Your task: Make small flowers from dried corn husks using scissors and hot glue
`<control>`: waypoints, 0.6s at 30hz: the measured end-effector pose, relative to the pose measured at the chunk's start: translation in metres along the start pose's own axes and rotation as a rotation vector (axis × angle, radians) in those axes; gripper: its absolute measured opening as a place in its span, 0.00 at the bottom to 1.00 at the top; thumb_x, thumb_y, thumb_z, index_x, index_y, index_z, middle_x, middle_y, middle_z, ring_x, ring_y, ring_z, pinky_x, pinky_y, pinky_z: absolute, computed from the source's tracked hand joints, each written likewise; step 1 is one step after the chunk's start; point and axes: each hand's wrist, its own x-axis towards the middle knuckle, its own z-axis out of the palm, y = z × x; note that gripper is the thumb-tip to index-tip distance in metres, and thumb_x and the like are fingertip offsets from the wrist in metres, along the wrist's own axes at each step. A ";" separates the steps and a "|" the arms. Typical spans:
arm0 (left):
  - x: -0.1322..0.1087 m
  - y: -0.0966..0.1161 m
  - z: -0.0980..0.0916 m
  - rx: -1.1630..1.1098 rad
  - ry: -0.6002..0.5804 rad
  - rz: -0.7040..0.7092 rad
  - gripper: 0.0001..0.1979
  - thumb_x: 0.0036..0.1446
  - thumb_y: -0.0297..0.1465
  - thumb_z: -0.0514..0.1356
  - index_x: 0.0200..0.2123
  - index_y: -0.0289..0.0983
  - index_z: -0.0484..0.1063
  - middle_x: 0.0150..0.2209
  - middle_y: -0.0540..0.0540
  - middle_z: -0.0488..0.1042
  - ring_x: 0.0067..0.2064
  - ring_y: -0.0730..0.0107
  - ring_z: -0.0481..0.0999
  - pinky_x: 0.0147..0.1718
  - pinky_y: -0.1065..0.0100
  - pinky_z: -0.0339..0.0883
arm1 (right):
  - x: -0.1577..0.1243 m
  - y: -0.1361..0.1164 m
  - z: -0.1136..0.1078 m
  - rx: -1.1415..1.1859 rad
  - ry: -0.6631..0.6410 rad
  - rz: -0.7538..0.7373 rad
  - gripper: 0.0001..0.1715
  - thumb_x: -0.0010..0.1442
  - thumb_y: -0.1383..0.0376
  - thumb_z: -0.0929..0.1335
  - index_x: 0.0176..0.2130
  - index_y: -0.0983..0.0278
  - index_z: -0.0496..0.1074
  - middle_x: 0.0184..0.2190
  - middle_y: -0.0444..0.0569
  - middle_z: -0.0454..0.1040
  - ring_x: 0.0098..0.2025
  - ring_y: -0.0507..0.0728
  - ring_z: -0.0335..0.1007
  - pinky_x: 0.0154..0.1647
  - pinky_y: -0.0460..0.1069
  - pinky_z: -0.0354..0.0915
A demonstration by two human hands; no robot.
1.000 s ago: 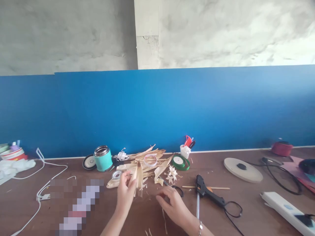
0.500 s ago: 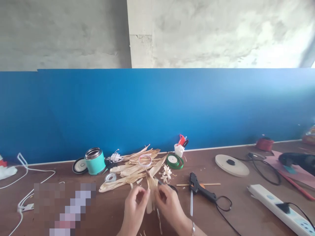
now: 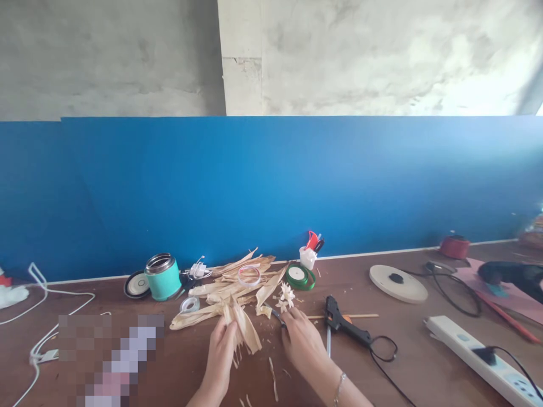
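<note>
A pale dry husk piece (image 3: 247, 333) with a frayed lower edge is pinched in my left hand (image 3: 220, 347). To its right, my right hand (image 3: 303, 339) lies low over the table with its fingers on dark-handled scissors (image 3: 277, 316); the fingers partly cover the handles. More husks (image 3: 229, 289) are piled behind my left hand, with a clear ring-shaped roll (image 3: 249, 276) on top. White husk flowers (image 3: 287, 295) sit just beyond my right fingertips. Thin husk shreds (image 3: 273, 377) lie between my hands.
A black glue gun (image 3: 345, 323) and a thin wooden stick lie to the right, near a white power strip (image 3: 483, 359). Green ribbon (image 3: 297, 275), a white cup (image 3: 307, 258) and a teal container (image 3: 163, 278) stand behind. White cables run at the left.
My hands have moved apart. The left one has carried the husk piece leftward, while the right one has let go of it and reached onto the scissors.
</note>
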 end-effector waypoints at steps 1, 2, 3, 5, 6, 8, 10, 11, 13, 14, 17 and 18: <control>0.002 0.002 -0.001 -0.001 -0.017 0.004 0.09 0.50 0.34 0.57 0.33 0.37 0.73 0.32 0.48 0.77 0.45 0.56 0.74 0.42 0.65 0.66 | 0.002 0.004 -0.001 -0.056 -0.043 0.040 0.22 0.51 0.78 0.61 0.45 0.69 0.72 0.44 0.59 0.72 0.46 0.62 0.68 0.47 0.52 0.61; 0.003 0.005 -0.001 -0.008 -0.016 0.002 0.08 0.49 0.34 0.57 0.31 0.37 0.73 0.30 0.49 0.76 0.42 0.57 0.74 0.40 0.65 0.66 | 0.003 0.007 -0.001 -0.097 -0.088 0.066 0.24 0.50 0.79 0.61 0.46 0.70 0.71 0.44 0.61 0.72 0.47 0.63 0.68 0.47 0.52 0.61; 0.004 0.007 -0.001 -0.020 -0.008 -0.004 0.07 0.49 0.33 0.58 0.30 0.37 0.72 0.28 0.49 0.75 0.41 0.58 0.74 0.39 0.66 0.65 | 0.003 0.009 -0.002 -0.126 -0.121 0.074 0.26 0.49 0.80 0.61 0.47 0.71 0.71 0.44 0.61 0.73 0.47 0.64 0.68 0.47 0.52 0.61; 0.005 0.009 0.000 -0.069 0.012 -0.025 0.07 0.48 0.34 0.59 0.29 0.36 0.71 0.28 0.49 0.74 0.40 0.59 0.74 0.38 0.67 0.65 | 0.004 0.010 -0.002 -0.165 -0.162 0.078 0.27 0.48 0.80 0.61 0.48 0.71 0.70 0.43 0.61 0.74 0.46 0.64 0.70 0.45 0.52 0.61; 0.005 0.009 0.000 -0.102 0.009 -0.035 0.09 0.48 0.35 0.60 0.30 0.36 0.71 0.29 0.49 0.74 0.40 0.59 0.74 0.37 0.67 0.65 | 0.003 0.009 -0.003 -0.180 -0.169 0.081 0.27 0.48 0.81 0.61 0.48 0.70 0.71 0.42 0.61 0.74 0.45 0.64 0.70 0.44 0.52 0.61; 0.005 0.007 0.001 -0.164 -0.008 -0.061 0.12 0.48 0.37 0.61 0.33 0.36 0.70 0.31 0.48 0.75 0.40 0.60 0.75 0.37 0.67 0.66 | 0.003 0.006 -0.005 -0.213 -0.171 0.099 0.27 0.48 0.80 0.62 0.47 0.69 0.71 0.41 0.61 0.74 0.44 0.64 0.71 0.42 0.52 0.60; 0.006 0.005 0.001 -0.193 -0.008 -0.080 0.15 0.47 0.39 0.62 0.36 0.36 0.70 0.33 0.47 0.76 0.40 0.60 0.76 0.36 0.66 0.67 | 0.002 0.003 -0.009 -0.241 -0.166 0.112 0.27 0.47 0.80 0.62 0.47 0.68 0.72 0.41 0.60 0.75 0.43 0.64 0.72 0.42 0.52 0.59; 0.007 0.003 0.001 -0.193 0.005 -0.086 0.16 0.47 0.40 0.63 0.37 0.36 0.69 0.34 0.47 0.76 0.41 0.59 0.76 0.37 0.66 0.67 | 0.002 0.002 -0.011 -0.249 -0.160 0.111 0.28 0.47 0.80 0.62 0.48 0.68 0.71 0.41 0.60 0.75 0.43 0.64 0.72 0.42 0.52 0.59; 0.009 0.001 0.000 -0.179 0.047 -0.094 0.18 0.47 0.40 0.63 0.40 0.37 0.69 0.37 0.45 0.76 0.45 0.58 0.75 0.41 0.65 0.66 | 0.001 0.000 -0.013 -0.252 -0.154 0.091 0.30 0.48 0.80 0.62 0.50 0.67 0.70 0.40 0.60 0.76 0.43 0.64 0.72 0.42 0.53 0.58; 0.010 0.000 -0.001 -0.171 0.074 -0.096 0.19 0.47 0.40 0.63 0.41 0.37 0.69 0.39 0.44 0.76 0.48 0.57 0.74 0.43 0.64 0.66 | 0.000 0.000 -0.014 -0.247 -0.155 0.079 0.30 0.48 0.80 0.62 0.51 0.67 0.69 0.39 0.60 0.77 0.43 0.64 0.72 0.43 0.53 0.58; 0.013 -0.001 -0.002 -0.155 0.133 -0.093 0.20 0.46 0.39 0.64 0.43 0.38 0.69 0.44 0.43 0.76 0.53 0.55 0.71 0.47 0.63 0.65 | -0.001 0.000 -0.013 -0.227 -0.173 0.065 0.28 0.48 0.79 0.62 0.49 0.69 0.70 0.36 0.60 0.78 0.42 0.64 0.73 0.44 0.53 0.57; 0.013 0.000 -0.002 -0.155 0.142 -0.091 0.20 0.45 0.39 0.64 0.42 0.38 0.70 0.45 0.43 0.76 0.53 0.55 0.71 0.47 0.63 0.65 | -0.002 0.001 -0.012 -0.222 -0.176 0.067 0.27 0.48 0.79 0.62 0.48 0.69 0.71 0.36 0.60 0.78 0.42 0.64 0.73 0.44 0.53 0.57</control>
